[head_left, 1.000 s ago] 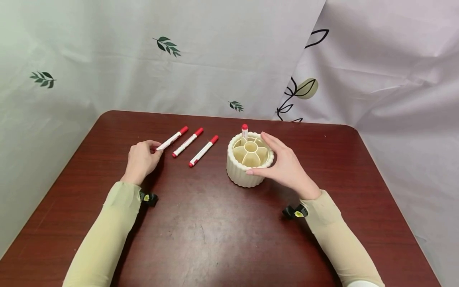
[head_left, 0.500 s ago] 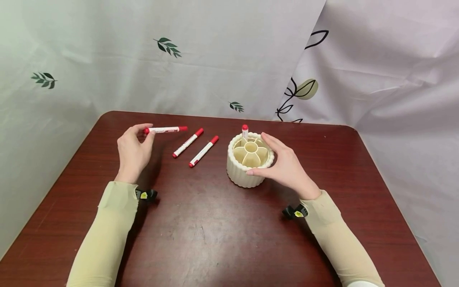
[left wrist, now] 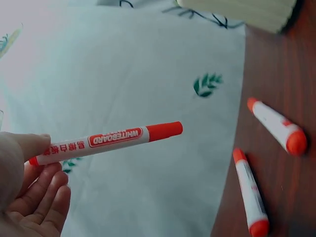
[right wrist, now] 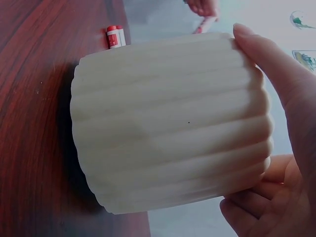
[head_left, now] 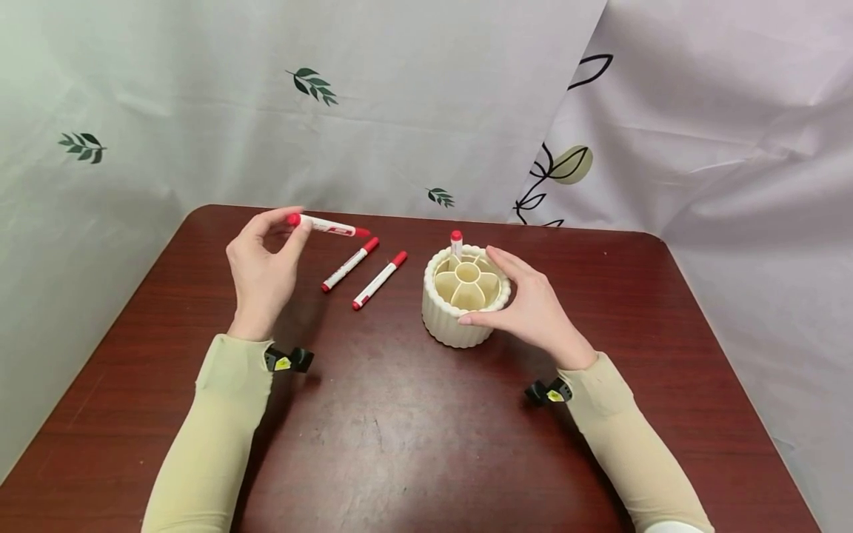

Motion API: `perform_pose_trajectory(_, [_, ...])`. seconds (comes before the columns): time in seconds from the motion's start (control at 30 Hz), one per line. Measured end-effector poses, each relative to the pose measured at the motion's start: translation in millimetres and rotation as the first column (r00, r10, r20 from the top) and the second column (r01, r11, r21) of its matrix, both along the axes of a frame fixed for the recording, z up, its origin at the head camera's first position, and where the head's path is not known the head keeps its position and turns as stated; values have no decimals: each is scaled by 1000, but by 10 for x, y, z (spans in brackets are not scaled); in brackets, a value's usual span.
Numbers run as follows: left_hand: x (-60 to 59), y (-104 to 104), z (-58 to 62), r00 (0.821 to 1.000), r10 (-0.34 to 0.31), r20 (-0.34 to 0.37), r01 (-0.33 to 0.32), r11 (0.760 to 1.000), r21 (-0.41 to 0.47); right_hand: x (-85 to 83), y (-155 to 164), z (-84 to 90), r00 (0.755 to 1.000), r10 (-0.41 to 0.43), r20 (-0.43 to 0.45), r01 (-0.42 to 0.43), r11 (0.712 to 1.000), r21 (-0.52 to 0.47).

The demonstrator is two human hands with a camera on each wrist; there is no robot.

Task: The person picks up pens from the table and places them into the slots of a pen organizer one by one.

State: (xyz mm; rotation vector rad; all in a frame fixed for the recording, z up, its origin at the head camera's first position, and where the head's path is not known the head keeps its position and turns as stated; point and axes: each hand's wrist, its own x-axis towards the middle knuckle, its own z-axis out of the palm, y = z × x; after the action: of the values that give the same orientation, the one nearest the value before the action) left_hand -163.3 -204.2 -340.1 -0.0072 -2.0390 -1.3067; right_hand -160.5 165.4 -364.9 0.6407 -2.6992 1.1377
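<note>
Noted nearest, along the bottom of the head view: left sleeve (head_left: 213, 437) at lower left, right sleeve (head_left: 640, 451) at lower right, a black camera (head_left: 289, 360) at each cuff. Found right of centre: right hand (head_left: 533, 311) gripping a cream holder (head_left: 449, 326), thumb on the near side of the rim, fingers on the far side. Seen standing on the dark red desk (head_left: 400, 414), divided into compartments about a round middle. Found left of centre: left hand (head_left: 266, 266) pinching a white marker (head_left: 333, 226) near one red end, off the desk, other end pointing right and slightly down. Read on its barrel in the left wrist view: "WHITEBOARD", inverted. Located between hand and holder, lying apart: second marker (head_left: 349, 264) and third marker (head_left: 380, 280), both slanting up to the right. Observed in a far compartment: upright marker (head_left: 456, 244), red end up. Recorded farthest, across the top: wrinkled pale cloth (head_left: 400, 111) with printed leaves.
</note>
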Motion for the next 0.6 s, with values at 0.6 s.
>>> perform_pose_trajectory(0.6, [214,378,302,996,-63,-70,72,988,138,31,128,-26,999,49,-16,-49,998,-26])
